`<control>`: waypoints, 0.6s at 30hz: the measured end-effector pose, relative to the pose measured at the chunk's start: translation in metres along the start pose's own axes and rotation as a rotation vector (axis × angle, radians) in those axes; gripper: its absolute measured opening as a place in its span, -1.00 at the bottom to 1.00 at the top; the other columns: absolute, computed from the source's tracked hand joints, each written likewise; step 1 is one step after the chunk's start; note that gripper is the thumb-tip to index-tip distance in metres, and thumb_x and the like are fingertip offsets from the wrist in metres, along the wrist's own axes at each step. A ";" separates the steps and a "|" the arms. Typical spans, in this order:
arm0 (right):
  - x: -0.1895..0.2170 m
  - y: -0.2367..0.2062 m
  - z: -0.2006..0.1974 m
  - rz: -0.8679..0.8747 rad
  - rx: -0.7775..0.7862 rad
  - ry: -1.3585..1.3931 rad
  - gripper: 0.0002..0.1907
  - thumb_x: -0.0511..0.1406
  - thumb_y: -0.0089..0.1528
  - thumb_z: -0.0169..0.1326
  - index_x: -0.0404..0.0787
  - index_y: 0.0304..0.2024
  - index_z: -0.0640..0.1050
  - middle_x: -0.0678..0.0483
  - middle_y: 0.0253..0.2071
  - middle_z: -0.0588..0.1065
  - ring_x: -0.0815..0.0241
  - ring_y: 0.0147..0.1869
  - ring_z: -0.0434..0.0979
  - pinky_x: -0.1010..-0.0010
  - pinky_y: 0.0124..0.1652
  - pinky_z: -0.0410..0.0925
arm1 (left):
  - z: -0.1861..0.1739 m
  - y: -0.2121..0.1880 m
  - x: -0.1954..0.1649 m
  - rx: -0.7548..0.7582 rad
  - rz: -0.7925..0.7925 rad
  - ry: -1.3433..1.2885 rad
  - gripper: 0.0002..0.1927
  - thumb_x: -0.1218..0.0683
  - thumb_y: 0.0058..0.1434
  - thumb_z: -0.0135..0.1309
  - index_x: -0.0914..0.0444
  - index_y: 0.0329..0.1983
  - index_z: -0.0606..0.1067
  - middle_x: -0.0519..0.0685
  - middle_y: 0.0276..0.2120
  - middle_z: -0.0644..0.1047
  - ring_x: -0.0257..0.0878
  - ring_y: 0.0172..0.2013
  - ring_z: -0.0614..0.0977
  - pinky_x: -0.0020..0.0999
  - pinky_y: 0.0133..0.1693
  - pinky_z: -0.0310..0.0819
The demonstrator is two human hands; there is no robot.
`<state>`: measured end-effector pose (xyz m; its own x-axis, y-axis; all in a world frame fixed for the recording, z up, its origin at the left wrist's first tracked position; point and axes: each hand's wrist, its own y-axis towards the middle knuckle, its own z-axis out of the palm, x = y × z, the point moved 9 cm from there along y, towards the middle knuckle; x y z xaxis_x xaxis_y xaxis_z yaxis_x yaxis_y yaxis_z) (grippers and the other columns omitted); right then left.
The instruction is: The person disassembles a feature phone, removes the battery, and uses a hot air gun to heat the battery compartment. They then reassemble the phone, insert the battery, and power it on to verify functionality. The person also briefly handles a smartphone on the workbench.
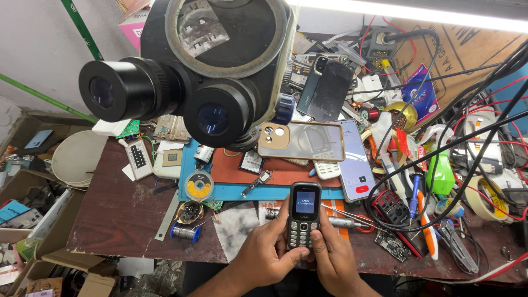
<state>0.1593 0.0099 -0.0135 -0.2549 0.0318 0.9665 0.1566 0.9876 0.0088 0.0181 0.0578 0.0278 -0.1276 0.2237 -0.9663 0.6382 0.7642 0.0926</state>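
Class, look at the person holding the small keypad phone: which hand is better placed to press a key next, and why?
Probably the left hand: its thumb lies across the lower keys of the keypad phone, while the right hand grips the phone's right edge from the side.

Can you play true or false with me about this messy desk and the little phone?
1. Both hands hold the small keypad phone. True: the left hand and right hand grip it together.
2. The phone's screen is dark. False: it is lit up.
3. A big black microscope hangs over the desk. True.
4. The green bottle sits left of the phone. False: it sits to the right, among the cables.
5. A smartphone lies flat behind the keypad phone. True.
6. The roll of tape is on the floor. False: it is on the desk.
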 end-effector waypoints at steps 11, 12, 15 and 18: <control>0.002 -0.002 0.000 -0.053 -0.005 -0.008 -0.39 -0.25 0.37 -0.15 -0.33 0.44 0.17 0.04 -0.42 0.62 0.34 -0.46 0.59 0.51 -0.43 0.44 | 0.000 0.001 -0.003 0.008 0.013 -0.003 0.06 0.13 0.14 0.28 0.39 0.58 -0.07 0.00 -0.44 0.61 -0.34 -0.58 0.58 -0.45 -0.48 0.45; 0.002 -0.001 0.000 -0.052 -0.002 -0.014 -0.39 -0.25 0.37 -0.15 -0.33 0.44 0.17 0.04 -0.42 0.63 0.34 -0.46 0.60 0.51 -0.43 0.45 | 0.000 0.001 -0.003 0.006 0.015 0.003 0.06 0.13 0.14 0.29 0.39 0.58 -0.07 0.00 -0.44 0.60 -0.34 -0.58 0.58 -0.45 -0.48 0.45; 0.005 -0.001 0.000 -0.080 -0.008 -0.025 -0.40 -0.25 0.38 -0.15 -0.35 0.44 0.17 0.03 -0.40 0.64 0.33 -0.44 0.61 0.51 -0.41 0.46 | -0.001 0.001 -0.004 0.007 0.014 -0.006 0.06 0.13 0.13 0.28 0.38 0.58 -0.07 -0.01 -0.44 0.60 -0.33 -0.60 0.57 -0.44 -0.50 0.44; 0.006 -0.001 0.000 -0.092 -0.015 -0.026 -0.39 -0.25 0.38 -0.15 -0.36 0.44 0.17 0.03 -0.40 0.63 0.33 -0.43 0.61 0.50 -0.40 0.45 | -0.001 0.001 -0.005 0.004 0.023 0.019 0.06 0.13 0.14 0.29 0.39 0.58 -0.07 -0.01 -0.46 0.59 -0.34 -0.60 0.57 -0.44 -0.50 0.44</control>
<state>0.1579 0.0087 -0.0071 -0.2939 -0.0542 0.9543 0.1457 0.9842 0.1008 0.0184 0.0579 0.0327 -0.1277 0.2528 -0.9590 0.6439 0.7566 0.1138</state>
